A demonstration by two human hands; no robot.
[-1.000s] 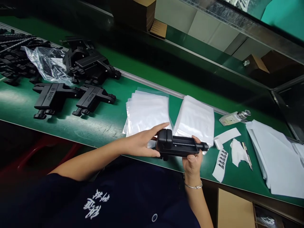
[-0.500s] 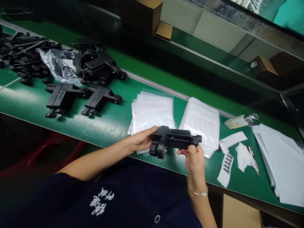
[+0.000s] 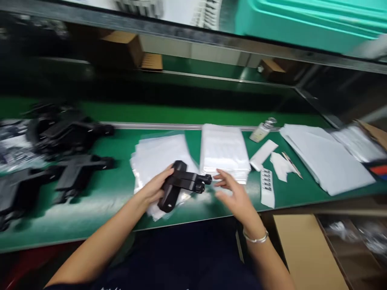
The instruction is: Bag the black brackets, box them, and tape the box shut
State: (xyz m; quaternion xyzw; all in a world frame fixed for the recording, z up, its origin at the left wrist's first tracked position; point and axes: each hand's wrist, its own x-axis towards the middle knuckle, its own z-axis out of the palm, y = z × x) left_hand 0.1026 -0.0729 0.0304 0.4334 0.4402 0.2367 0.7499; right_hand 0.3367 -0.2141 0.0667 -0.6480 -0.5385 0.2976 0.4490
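- Between the two hands, the black clamp point(image 3: 186, 182) is hanging over the table point(image 3: 102, 193), above the near part of the loose plastic bags point(image 3: 163, 153).
- Holding the clamp alone, the left hand point(image 3: 155, 187) is closing around its crosspiece; the clamp is hiding some of those fingers.
- Unlike half a second ago, the right hand point(image 3: 237, 197) is no longer supporting the knob end; it is standing just beside the knobs, apart from them, with thumb and fingers spreading and gripping nothing.
- From the left hand, the clamp's stem is pointing toward the right hand, its long axis running sideways and its knobs facing the right fingers.
- Across that stem, the crosspiece is running from the far side toward the person, slanting slightly.
- Nearer the person than both hands, the table's front edge is passing close below the clamp.
- Beyond the right hand, the neat bag stack point(image 3: 223, 149) is sitting close by; a label strip point(image 3: 267, 189) is lying to its right.
- Left of the left hand, green surface is showing before the other black clamps point(image 3: 74, 177), which are appearing blurred.
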